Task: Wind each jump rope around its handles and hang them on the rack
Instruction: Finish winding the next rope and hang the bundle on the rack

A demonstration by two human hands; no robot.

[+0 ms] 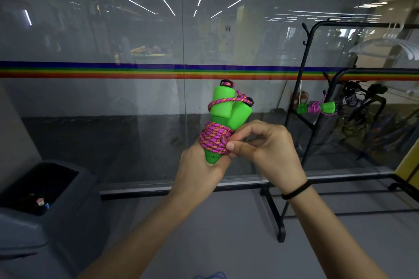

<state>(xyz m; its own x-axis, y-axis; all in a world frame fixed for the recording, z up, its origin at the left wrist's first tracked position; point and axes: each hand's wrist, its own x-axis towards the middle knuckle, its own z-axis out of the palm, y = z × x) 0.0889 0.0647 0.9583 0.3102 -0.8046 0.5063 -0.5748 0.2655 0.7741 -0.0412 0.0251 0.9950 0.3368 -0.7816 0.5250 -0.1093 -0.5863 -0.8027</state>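
Note:
A jump rope with two green handles (223,103) stands upright in front of me, its pink-and-orange cord (215,136) wound thickly round the handles' lower half, with one loose turn near the top. My left hand (199,169) grips the base of the handles from below. My right hand (266,146) pinches the cord at the right side of the coil, thumb and fingers curled. A second wound green rope (316,107) hangs on the black rack (305,68) to the right.
A glass wall with a rainbow stripe (136,70) stands straight ahead. A grey bin (45,190) sits at lower left. The rack's foot (275,215) reaches onto the floor near my right arm. White hangers (390,46) hang at upper right. A bit of blue cord (213,276) shows at the bottom edge.

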